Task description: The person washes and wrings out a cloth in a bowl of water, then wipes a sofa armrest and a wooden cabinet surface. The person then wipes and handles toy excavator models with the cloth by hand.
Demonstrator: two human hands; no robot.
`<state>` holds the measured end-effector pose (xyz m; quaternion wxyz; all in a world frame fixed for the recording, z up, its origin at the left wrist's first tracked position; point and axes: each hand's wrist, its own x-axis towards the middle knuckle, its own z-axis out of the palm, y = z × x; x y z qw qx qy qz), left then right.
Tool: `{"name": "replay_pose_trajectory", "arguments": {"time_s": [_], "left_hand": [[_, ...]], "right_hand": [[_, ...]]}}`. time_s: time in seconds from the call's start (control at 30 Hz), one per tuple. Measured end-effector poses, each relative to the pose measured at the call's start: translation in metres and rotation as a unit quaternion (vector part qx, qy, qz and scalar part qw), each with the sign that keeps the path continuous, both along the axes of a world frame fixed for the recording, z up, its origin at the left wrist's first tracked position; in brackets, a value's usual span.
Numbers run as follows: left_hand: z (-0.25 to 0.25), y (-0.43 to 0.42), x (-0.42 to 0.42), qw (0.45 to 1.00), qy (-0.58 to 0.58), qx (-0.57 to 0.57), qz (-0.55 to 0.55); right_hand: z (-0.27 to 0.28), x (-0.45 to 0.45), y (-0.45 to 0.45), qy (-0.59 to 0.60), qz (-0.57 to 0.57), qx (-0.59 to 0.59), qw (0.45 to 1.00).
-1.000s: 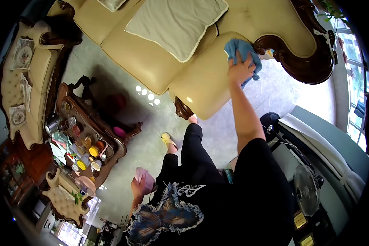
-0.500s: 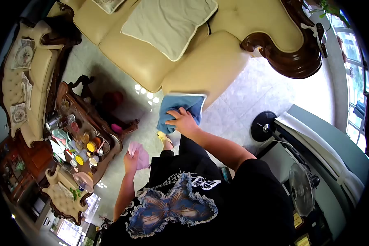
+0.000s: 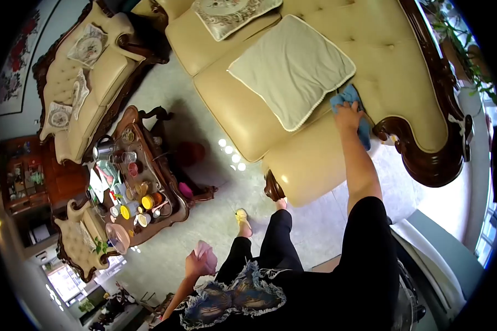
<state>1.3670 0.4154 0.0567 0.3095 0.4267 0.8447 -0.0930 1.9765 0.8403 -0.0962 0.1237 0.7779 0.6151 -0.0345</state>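
Observation:
My right hand [image 3: 348,117] presses a blue cloth [image 3: 364,134] onto the beige leather sofa [image 3: 306,168], near the inner side of its carved wooden arm. Part of the cloth hangs down over the seat's edge, and the palm hides some of it. A pale cushion [image 3: 292,71] lies on the seat just left of that hand. Low at my left side, my left hand [image 3: 195,265] is closed around a crumpled pink cloth [image 3: 205,256], held clear of the furniture.
A carved wooden coffee table [image 3: 163,226] stands to the left, crowded with jars, cups and a kettle. A second beige sofa [image 3: 96,110] is beyond it. The sofa's dark scrolled arm [image 3: 425,157] juts out at right. A fan [image 3: 406,298] stands at lower right.
My right hand has reached forward and right with the blue cloth, from the sofa's front corner to the seat by the arm. My left hand still holds the pink cloth. The view has shifted.

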Motion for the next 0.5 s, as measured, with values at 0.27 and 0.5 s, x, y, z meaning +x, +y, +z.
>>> {"name": "replay_pose_trajectory", "arguments": {"time_s": [0.27, 0.5], "left_hand": [[0.035, 0.026, 0.035, 0.999, -0.032, 0.011, -0.011], [0.002, 0.028, 0.005, 0.994, -0.071, 0.078, -0.024]], "right_hand": [[0.033, -0.205, -0.137, 0.2, 0.162, 0.021, 0.966], [0.032, -0.115, -0.253, 0.173, 0.335, 0.179, 0.909]]}}
